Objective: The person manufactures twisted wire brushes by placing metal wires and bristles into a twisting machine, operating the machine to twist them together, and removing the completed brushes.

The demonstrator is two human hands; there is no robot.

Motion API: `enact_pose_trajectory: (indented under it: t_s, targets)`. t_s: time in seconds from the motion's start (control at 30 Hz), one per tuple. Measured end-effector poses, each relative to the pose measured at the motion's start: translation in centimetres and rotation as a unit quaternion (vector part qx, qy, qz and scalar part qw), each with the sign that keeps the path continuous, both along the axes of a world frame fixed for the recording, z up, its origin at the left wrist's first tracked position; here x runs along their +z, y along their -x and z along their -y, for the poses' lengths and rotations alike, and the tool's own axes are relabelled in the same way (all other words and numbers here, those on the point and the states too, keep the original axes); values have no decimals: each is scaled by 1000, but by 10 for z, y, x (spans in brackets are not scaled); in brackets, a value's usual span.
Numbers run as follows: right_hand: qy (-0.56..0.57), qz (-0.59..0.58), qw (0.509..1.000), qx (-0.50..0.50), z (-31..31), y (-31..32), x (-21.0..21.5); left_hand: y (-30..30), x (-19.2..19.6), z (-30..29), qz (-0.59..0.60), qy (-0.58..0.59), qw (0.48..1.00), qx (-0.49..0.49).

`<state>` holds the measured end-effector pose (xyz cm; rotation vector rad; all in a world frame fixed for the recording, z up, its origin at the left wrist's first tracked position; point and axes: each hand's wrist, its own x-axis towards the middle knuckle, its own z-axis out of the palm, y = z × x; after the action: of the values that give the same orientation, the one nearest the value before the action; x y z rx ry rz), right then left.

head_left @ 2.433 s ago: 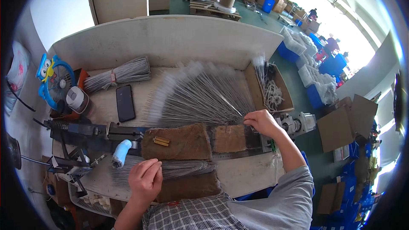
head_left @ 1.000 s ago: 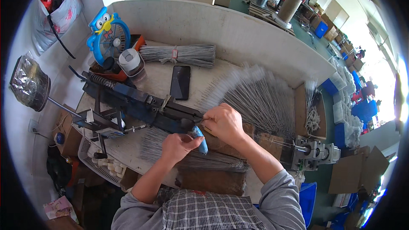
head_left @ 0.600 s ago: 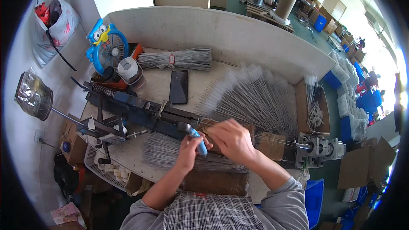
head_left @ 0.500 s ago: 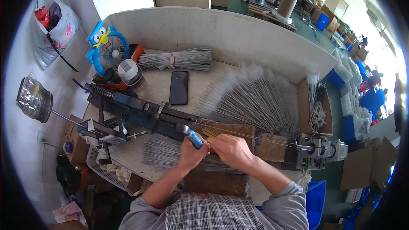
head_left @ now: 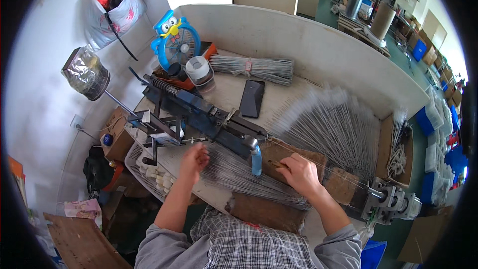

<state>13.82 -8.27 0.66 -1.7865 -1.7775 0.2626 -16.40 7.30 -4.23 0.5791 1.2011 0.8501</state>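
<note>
Left hand [head_left: 194, 158] over wire rods [head_left: 244, 177], right hand [head_left: 300, 173] on brown pad [head_left: 294, 155]

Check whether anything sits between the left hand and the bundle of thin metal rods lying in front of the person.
Nothing visible does. The left hand is right at the near end of the rod bundle on the bench, with no object between them. The blue-handled lever stands further right, beside the right hand.
</note>
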Motion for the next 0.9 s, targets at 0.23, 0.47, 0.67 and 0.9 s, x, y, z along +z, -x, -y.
enact_pose_trajectory:
  t_s: [0.23,0.47,0.67,0.9]
  targets:
    - [31,17,999,7,-3,8,11,33,-5,-18,54,-5,998,23]
    - [15,7,1000,10,12,7,50,20,-7,-10,-14,-59,995,81]
    - [-62,48,996,-35,12,-23,76,-75,45,66,56,-149,978,-138]
    - [41,-118,988,-85,26,-41,69,-174,38,92,174,-136,944,-245]
